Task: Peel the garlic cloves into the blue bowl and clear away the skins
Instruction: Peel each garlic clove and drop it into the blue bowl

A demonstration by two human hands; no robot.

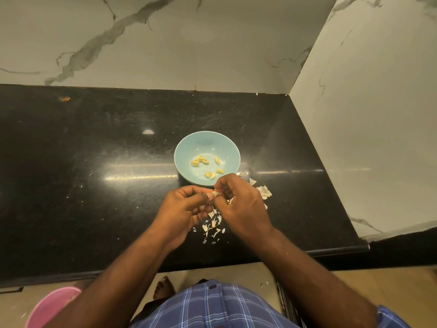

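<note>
The dark table carries the blue bowl, which holds several peeled cloves. Just in front of the bowl, left hand and right hand both pinch one clove, mid-peel. Next, likely strip it and drop it in the bowl. Skins lie under the hands, near the table's front edge; open room lies left of the bowl.

- Garlic clove: only a pale tip shows between the fingertips of the left hand and right hand; the rest is covered.
- Skins: partly concealed beneath both hands; extent of pile not determinable.
- Blue bowl: near rim masked by the right hand's knuckles.
- Pink tub: cut off by lower edge and overlapped by the left forearm.
- Peeled cloves: too small to count reliably.
</note>
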